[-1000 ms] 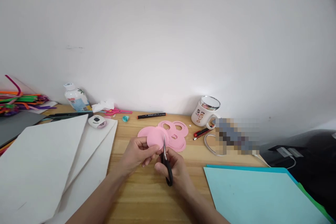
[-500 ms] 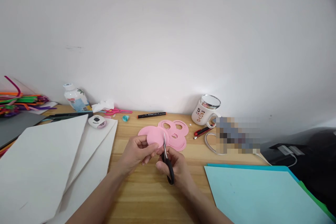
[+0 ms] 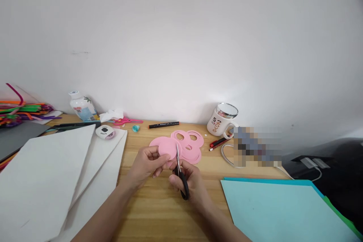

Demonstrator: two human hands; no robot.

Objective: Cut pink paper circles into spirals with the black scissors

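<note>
Scissors (image 3: 182, 177) pointing away, right side of pink disc (image 3: 166, 148)
Your left hand (image 3: 149, 162) pinches it; your right hand (image 3: 193, 179) grips them.

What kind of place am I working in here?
Probably a craft desk against a wall: your right hand holds scissors at a pink disc, what look like pipe cleaners lie at the left, and coloured sheets at the right.

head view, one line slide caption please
Left hand holding a pink paper circle, right hand holding black-handled scissors against it, above a wooden table.
</note>
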